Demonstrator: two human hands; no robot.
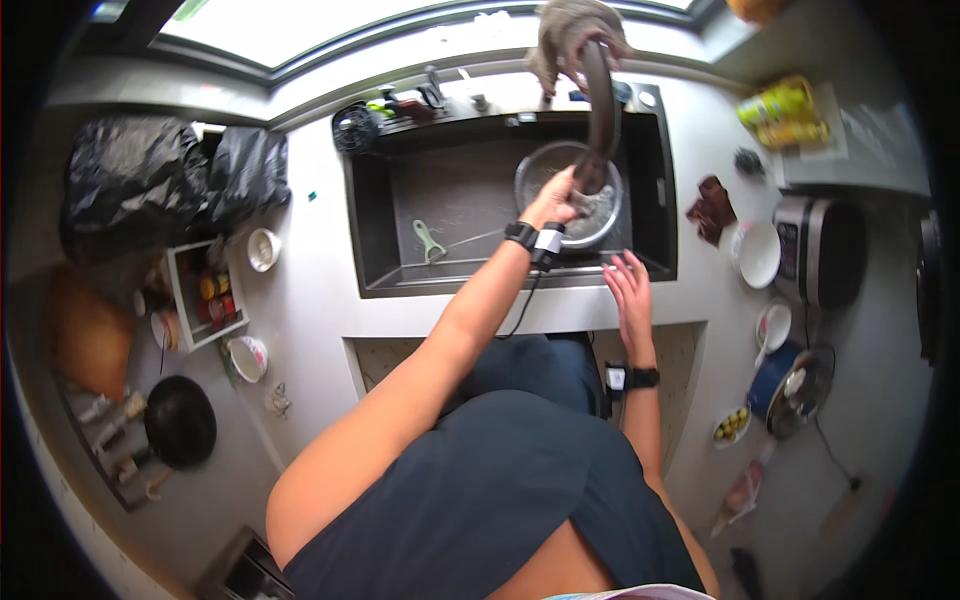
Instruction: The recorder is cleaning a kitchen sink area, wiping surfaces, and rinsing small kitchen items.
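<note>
My left hand (557, 196) reaches over a round metal bowl (531, 169) in the dark sink (450, 187), beside the lower end of the curved dark faucet (602, 105). Its fingers are partly hidden by the faucet, so their hold is unclear. Water appears below the spout, inside the bowl. My right hand (630, 289) is at the sink's front edge, right of the bowl, with fingers spread and nothing in it. A pale green peeler (429, 241) lies on the sink floor, left of the bowl. A greyish cloth (577, 37) hangs over the faucet's top.
Black plastic bags (135, 172), a white basket of jars (210, 296) and a black frying pan (180, 421) are at the left. Right stand a white bowl (756, 255), a metallic appliance (817, 251) and a blue pot (776, 379). The faucet arches over the sink.
</note>
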